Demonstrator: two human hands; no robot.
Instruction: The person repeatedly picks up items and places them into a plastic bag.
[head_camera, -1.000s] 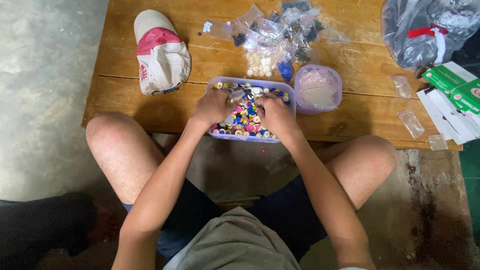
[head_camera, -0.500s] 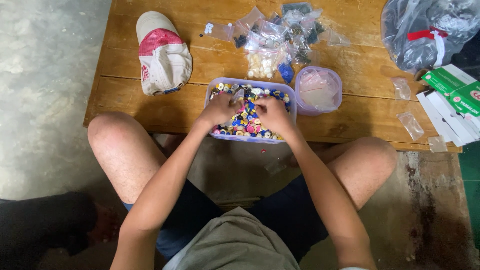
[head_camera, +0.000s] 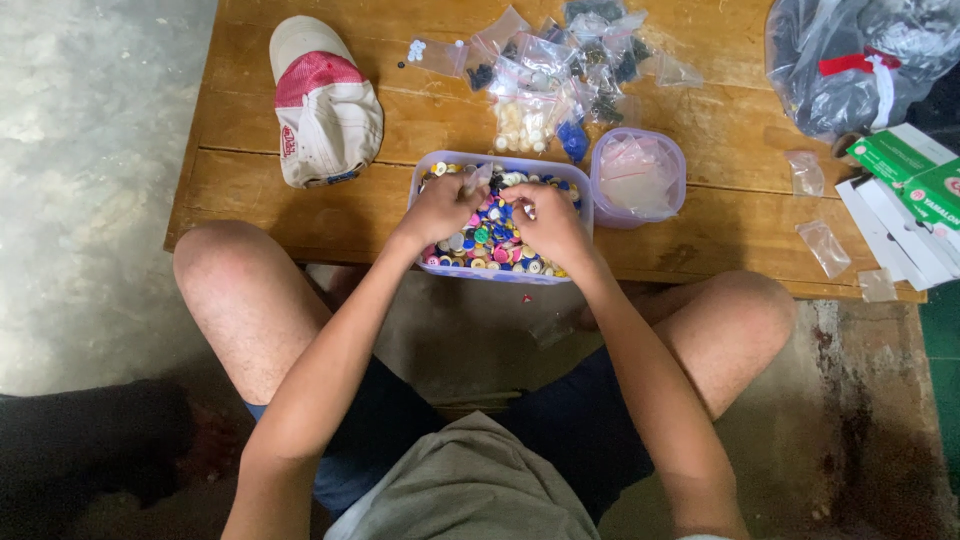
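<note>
Head view: a rectangular clear tub heaped with mixed-colour buttons sits at the near edge of the wooden table, and both hands are down in it, left hand and right hand close together, fingers curled among the buttons; what either pinches, cannot tell. Just right of the tub stands a small round lidded container; behind the tub lie small clear bags of buttons; left of it a red-and-white cap.

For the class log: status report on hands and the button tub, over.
Left hand and right hand in the button tub, fingers among buttons. Grips unclear. Lid alongside, nothing blocking.
</note>
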